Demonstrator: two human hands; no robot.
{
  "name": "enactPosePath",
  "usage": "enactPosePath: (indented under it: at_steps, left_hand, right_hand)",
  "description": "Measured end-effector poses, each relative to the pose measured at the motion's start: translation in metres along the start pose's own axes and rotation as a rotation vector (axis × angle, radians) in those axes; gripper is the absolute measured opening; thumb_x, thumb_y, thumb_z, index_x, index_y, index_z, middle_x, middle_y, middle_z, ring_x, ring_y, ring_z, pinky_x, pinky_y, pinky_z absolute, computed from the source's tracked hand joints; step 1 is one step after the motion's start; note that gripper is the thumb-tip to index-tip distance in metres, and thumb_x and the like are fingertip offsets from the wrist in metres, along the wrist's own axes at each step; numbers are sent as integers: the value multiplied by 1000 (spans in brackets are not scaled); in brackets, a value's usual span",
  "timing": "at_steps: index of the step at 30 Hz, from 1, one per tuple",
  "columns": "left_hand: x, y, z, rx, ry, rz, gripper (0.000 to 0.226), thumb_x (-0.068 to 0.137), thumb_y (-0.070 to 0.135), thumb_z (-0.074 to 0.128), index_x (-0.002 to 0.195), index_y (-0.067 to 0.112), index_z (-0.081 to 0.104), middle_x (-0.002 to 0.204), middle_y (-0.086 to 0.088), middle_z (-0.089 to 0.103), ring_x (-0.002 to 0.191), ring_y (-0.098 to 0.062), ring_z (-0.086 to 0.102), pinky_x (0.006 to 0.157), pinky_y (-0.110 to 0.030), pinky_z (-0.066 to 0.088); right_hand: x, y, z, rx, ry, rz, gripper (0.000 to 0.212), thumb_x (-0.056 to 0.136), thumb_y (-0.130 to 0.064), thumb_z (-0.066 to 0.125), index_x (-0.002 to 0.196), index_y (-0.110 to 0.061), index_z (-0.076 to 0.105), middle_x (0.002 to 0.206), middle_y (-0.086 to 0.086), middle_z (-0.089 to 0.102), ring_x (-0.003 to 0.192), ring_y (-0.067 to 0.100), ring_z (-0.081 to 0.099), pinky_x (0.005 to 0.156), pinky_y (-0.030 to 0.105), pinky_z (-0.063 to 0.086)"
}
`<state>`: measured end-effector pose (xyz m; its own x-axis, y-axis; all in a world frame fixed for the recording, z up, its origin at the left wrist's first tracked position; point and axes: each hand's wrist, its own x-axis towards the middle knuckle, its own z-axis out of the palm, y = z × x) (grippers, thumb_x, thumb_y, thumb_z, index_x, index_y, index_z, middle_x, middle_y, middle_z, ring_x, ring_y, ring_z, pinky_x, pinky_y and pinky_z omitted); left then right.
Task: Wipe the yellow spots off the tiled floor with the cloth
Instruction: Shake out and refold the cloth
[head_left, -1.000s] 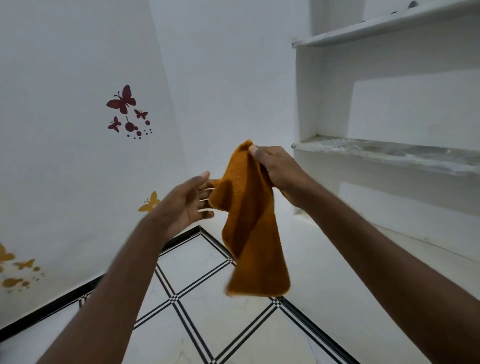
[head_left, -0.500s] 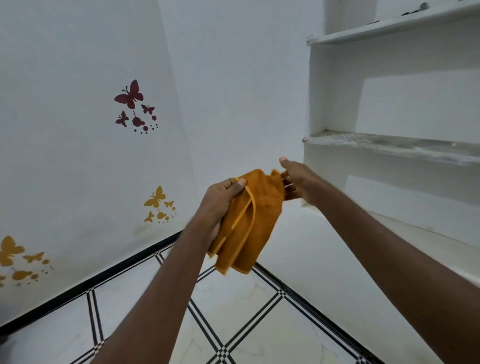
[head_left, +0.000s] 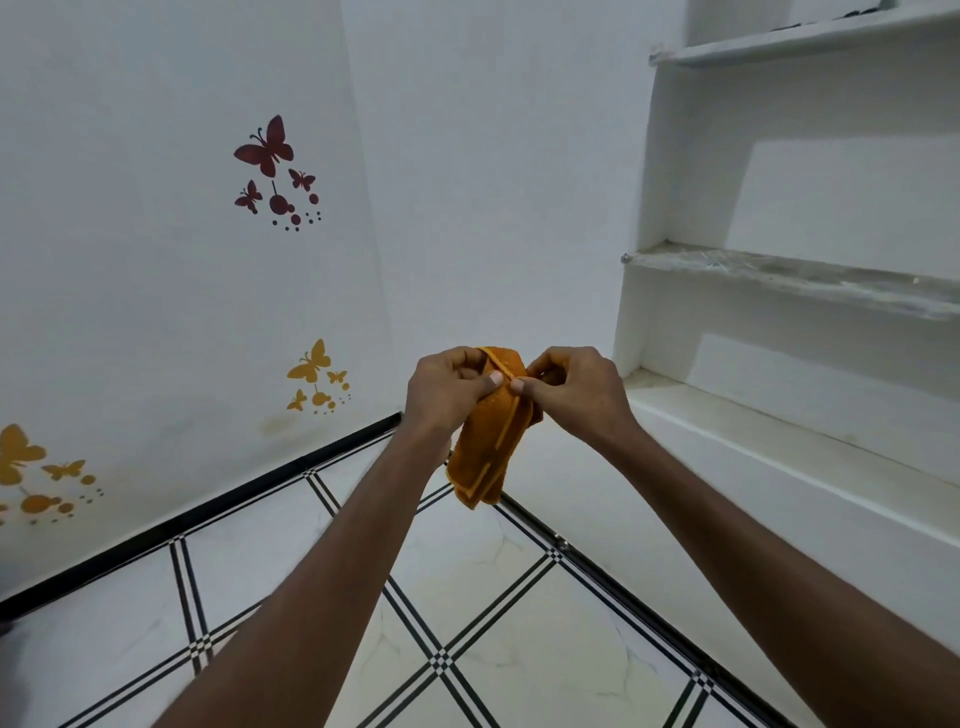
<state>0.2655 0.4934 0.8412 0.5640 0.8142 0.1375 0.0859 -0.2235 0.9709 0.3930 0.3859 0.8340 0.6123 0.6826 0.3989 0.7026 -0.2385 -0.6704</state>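
Note:
An orange cloth (head_left: 491, 447) hangs folded lengthwise in front of me, well above the floor. My left hand (head_left: 447, 392) pinches its top edge from the left, and my right hand (head_left: 574, 387) pinches it from the right, thumbs nearly touching. Below lies the white tiled floor (head_left: 519, 649) with black striped grout lines. No yellow spots show on the visible tiles; a faint yellowish smudge (head_left: 275, 423) marks the left wall near its base.
White walls meet in a corner ahead, with a black skirting strip (head_left: 208, 512) along the left wall. Butterfly stickers (head_left: 267, 150) decorate that wall. Built-in white shelves (head_left: 779, 275) and a low ledge (head_left: 779, 457) fill the right side.
The cloth went from hanging open in my right hand to folded into a narrow bundle. Both hands have come together at its top, and my view has tilted down a little.

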Motion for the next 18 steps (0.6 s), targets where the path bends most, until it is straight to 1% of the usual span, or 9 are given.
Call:
enactPosePath:
  at_steps: [3,6,8,9,11,13,15,16,18]
  left_hand:
    - [-3,2,1,17,30,-5,35,81,25,80,114,16,70,104,-3,73,98,-23,68,90,-42,57]
    - [-1,3,6,113,84,4,33,77,29,84,105,16,73,102,-6,74,94,-27,71,82,-47,61]
    - [-1,3,12,186,140,36,30,74,32,85,99,22,72,100,-6,74,91,-26,71,80,-46,62]
    - [0,3,17,223,153,62,27,74,33,85,96,24,73,97,-4,74,89,-24,71,79,-45,62]
    - [-1,4,25,274,148,115,18,77,35,82,92,26,75,90,1,74,86,-20,70,80,-43,61]
    - [-4,7,41,347,189,185,16,82,38,76,94,26,77,92,4,73,86,-17,68,79,-40,61]
    - [-8,12,59,470,292,300,18,85,40,72,96,26,76,94,4,71,86,-14,66,75,-30,57]
    - [-9,14,70,492,297,331,20,87,41,70,96,24,76,93,4,71,85,-14,67,74,-29,57]
    - [-7,20,87,439,196,269,30,88,47,67,94,20,78,86,3,73,81,-16,69,74,-35,60]
  right_hand:
    - [4,-1,-1,138,-61,10,30,89,-32,77,105,-7,75,88,11,77,73,22,77,71,38,66]
    - [4,-1,-8,318,-47,89,14,95,-23,71,89,-10,74,84,12,76,74,23,77,69,34,66]
    - [4,1,-13,429,-58,179,19,97,-20,68,80,-14,73,80,10,76,72,22,77,66,30,65]
    - [5,5,-17,470,-69,214,21,98,-19,66,79,-12,73,79,11,76,72,22,76,65,28,64]
    - [7,11,-22,511,-85,236,25,101,-19,62,86,-4,74,81,14,76,76,26,76,69,29,64]
    - [11,20,-30,472,-80,224,29,103,-21,57,96,2,73,89,18,75,83,29,75,75,32,63]
    - [16,29,-39,447,-77,213,30,105,-23,55,99,0,73,92,17,74,86,29,75,78,34,64]
    - [19,36,-45,455,-83,206,29,105,-24,55,97,-1,73,91,17,75,85,29,75,80,36,64]
    - [24,48,-55,460,-93,195,28,104,-24,57,97,-3,73,91,16,75,84,28,75,81,37,64]
